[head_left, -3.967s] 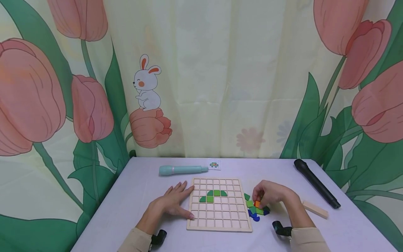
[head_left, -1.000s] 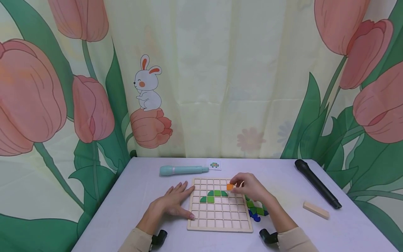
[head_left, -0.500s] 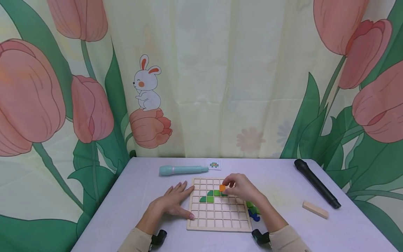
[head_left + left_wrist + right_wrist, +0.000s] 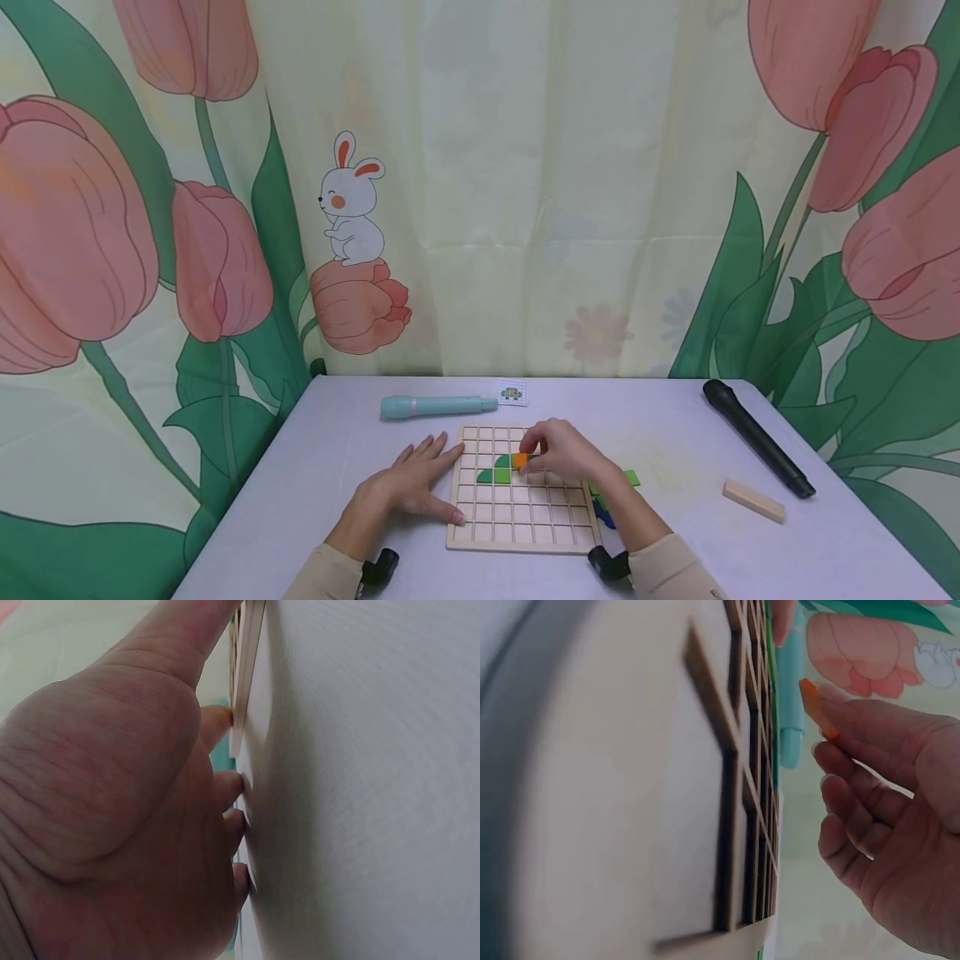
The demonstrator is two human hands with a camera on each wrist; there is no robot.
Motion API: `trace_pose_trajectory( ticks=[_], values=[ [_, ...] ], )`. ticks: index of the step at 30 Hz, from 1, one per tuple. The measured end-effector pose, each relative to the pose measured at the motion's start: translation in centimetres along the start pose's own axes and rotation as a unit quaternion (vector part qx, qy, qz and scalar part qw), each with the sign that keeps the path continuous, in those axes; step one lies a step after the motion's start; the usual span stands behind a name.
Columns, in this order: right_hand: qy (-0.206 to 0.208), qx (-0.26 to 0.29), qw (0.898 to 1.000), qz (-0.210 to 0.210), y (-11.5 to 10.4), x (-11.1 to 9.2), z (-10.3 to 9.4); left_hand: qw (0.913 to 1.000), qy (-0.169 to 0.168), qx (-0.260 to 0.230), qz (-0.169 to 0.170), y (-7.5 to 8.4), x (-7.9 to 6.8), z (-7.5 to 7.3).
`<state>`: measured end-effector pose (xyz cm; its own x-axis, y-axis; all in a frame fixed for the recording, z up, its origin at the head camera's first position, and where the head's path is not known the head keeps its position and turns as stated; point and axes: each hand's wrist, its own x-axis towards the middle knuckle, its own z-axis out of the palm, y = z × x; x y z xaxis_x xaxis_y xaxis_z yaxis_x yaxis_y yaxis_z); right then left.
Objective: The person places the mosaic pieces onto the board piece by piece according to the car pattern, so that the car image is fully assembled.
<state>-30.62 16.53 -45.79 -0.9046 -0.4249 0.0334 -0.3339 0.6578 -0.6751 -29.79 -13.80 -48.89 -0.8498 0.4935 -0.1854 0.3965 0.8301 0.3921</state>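
Fingers of the right hand (image 4: 564, 450) pinched an orange tile (image 4: 519, 460), apparently by opposite edges, perhaps to leave its flat face free. It was over the upper half of the board (image 4: 522, 548), tilted in the right wrist view and seemingly just clear of the surface. The left hand (image 4: 420, 485) lay with fingers spread, thumb and forefinger touching the board's left side, the other fingertips on the cloth-covered bench (image 4: 840, 567), a stance that would steady the board against sliding.

Thin wooden strips divided the board into shallow square cells. Two dark green tiles (image 4: 485, 476), each with a rounded side, and a light green square (image 4: 502, 476) sat flat in them. Blue tiles (image 4: 604, 518) lay just right of the board, probably for easy reach, partly hidden by the right arm (image 4: 637, 517). Beyond the far edge, a printed card (image 4: 513, 392) lay beside a smooth turquoise tube (image 4: 435, 406), perhaps placed there for viewing.
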Motion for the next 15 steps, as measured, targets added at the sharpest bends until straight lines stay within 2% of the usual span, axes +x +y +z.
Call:
trace_pose_trajectory(
  ticks=[4,8,15],
  values=[
    [-0.022,0.008,1.0,-0.004,0.2,-0.02,0.39,1.0,0.001,-0.001,0.001,0.01,-0.04,-0.01],
    [-0.029,0.01,1.0,0.003,0.21,-0.19,0.57,1.0,0.003,-0.003,0.002,0.01,-0.05,0.0],
    [-0.03,-0.01,0.999,-0.008,0.12,-0.4,0.69,1.0,0.002,0.003,0.002,0.07,-0.04,-0.09]
  ],
)
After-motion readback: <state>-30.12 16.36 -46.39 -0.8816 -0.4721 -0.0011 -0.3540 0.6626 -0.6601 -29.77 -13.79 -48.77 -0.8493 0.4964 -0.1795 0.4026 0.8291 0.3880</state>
